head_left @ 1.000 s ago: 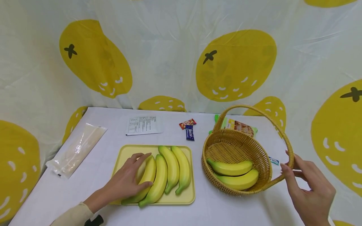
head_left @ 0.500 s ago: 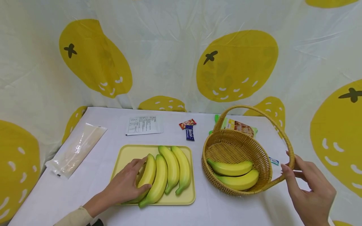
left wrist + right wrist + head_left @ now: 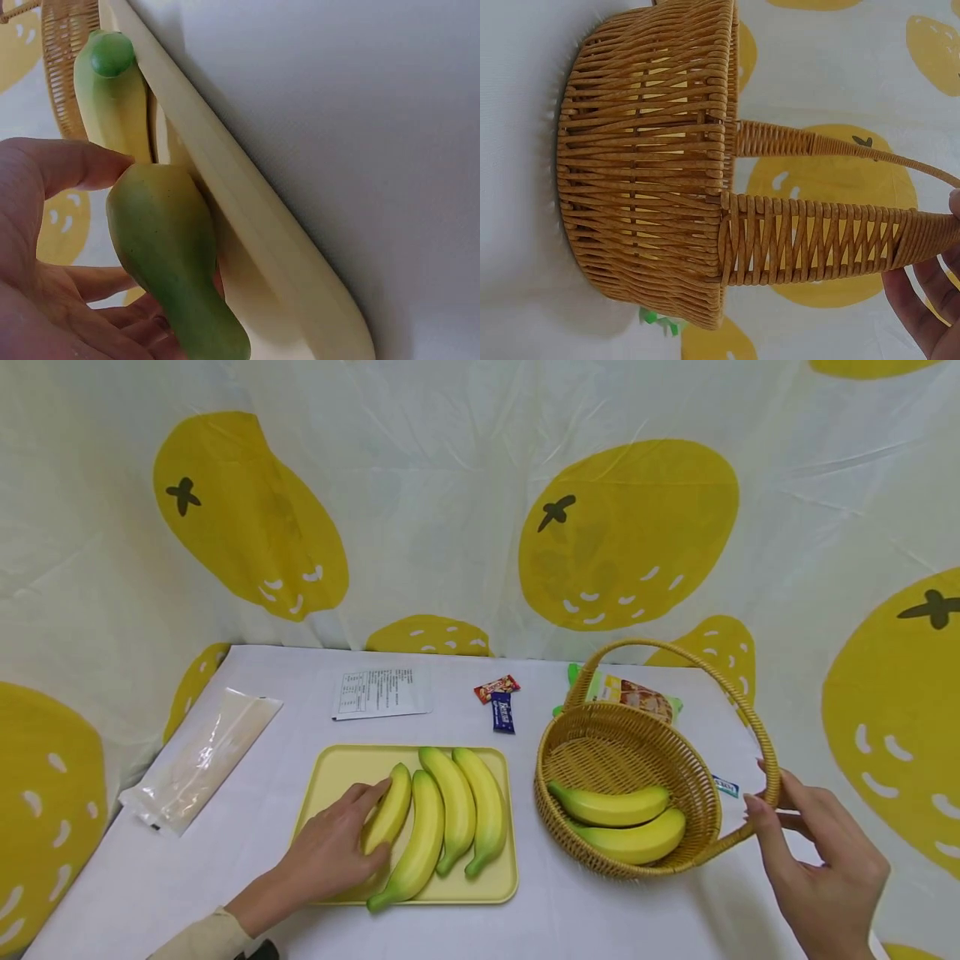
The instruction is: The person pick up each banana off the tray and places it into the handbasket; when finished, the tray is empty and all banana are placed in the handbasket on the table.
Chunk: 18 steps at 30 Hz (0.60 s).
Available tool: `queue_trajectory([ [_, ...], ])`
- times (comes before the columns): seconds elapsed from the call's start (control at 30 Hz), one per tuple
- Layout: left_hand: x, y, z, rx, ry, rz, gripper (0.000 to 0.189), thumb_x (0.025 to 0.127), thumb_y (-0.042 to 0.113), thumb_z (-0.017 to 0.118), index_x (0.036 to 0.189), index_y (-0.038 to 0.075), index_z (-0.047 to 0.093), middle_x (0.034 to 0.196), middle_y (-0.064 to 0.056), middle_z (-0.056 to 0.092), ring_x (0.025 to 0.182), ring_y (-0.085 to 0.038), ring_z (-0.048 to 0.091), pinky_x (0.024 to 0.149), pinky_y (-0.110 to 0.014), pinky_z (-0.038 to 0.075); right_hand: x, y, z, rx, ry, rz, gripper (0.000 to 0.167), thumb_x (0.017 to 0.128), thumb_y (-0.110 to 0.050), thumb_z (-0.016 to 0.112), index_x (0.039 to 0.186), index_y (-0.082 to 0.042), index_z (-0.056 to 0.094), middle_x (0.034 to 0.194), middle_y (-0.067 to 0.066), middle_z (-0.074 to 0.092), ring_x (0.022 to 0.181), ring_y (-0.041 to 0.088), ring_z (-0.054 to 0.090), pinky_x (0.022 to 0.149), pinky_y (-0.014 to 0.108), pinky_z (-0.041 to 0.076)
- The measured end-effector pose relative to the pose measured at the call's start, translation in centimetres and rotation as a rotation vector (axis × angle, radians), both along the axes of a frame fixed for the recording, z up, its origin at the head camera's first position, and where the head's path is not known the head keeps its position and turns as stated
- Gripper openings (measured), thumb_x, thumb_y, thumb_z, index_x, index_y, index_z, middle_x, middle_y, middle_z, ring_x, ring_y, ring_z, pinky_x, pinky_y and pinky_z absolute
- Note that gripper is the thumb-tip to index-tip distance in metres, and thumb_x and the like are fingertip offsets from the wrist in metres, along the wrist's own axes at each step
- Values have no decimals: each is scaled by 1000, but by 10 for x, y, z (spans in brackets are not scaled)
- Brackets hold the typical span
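My left hand [image 3: 337, 843] grips the leftmost banana [image 3: 392, 810] on the yellow tray [image 3: 337, 767]. In the left wrist view, the thumb presses one side of this banana [image 3: 161, 225] and the fingers curl behind it. Three more bananas [image 3: 453, 810] lie side by side on the tray, to the right of this hand. Over at the right, my right hand [image 3: 828, 852] pinches the handle [image 3: 752, 714] of a wicker basket [image 3: 600, 756] between thumb and fingers. Two bananas [image 3: 618, 807] lie inside the basket. Its woven side [image 3: 645, 165] fills much of the right wrist view.
A clear long packet [image 3: 210, 760] lies at the left. Toward the back are a white printed sachet [image 3: 382, 692], a red snack wrapper [image 3: 497, 687] and a blue one [image 3: 503, 713]. Behind the basket sits a green food package [image 3: 637, 697]; a small blue-white wrapper [image 3: 726, 787] shows beside it.
My left fingers have closed round the leftmost banana, which has shifted slightly and now stands apart from its neighbour at the lower end. The right hand and basket have stayed put.
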State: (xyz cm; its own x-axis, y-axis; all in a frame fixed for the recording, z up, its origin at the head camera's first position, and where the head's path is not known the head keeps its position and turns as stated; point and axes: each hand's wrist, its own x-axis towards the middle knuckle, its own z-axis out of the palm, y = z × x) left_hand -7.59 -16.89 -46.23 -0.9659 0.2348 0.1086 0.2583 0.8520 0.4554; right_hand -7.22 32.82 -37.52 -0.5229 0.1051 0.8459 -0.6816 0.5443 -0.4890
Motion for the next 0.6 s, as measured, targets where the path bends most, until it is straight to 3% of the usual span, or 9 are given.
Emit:
queue_trajectory([
  [0.17, -1, 0, 0, -10, 24, 8, 79, 79, 26, 82, 151, 4, 56, 120, -8, 65, 96, -22, 65, 77, -46, 55, 0, -1, 1, 7, 4, 7, 31, 87, 4, 81, 112, 21, 71, 94, 18, 74, 91, 3, 68, 81, 11, 51],
  [0.6, -4, -1, 9, 11, 63, 31, 71, 77, 18, 79, 144, 3, 62, 119, -10, 67, 92, -21, 65, 76, -43, 54, 0, 0, 2, 19, -4, -3, 31, 87, 4, 80, 113, 20, 72, 94, 16, 74, 90, 2, 68, 81, 10, 50],
])
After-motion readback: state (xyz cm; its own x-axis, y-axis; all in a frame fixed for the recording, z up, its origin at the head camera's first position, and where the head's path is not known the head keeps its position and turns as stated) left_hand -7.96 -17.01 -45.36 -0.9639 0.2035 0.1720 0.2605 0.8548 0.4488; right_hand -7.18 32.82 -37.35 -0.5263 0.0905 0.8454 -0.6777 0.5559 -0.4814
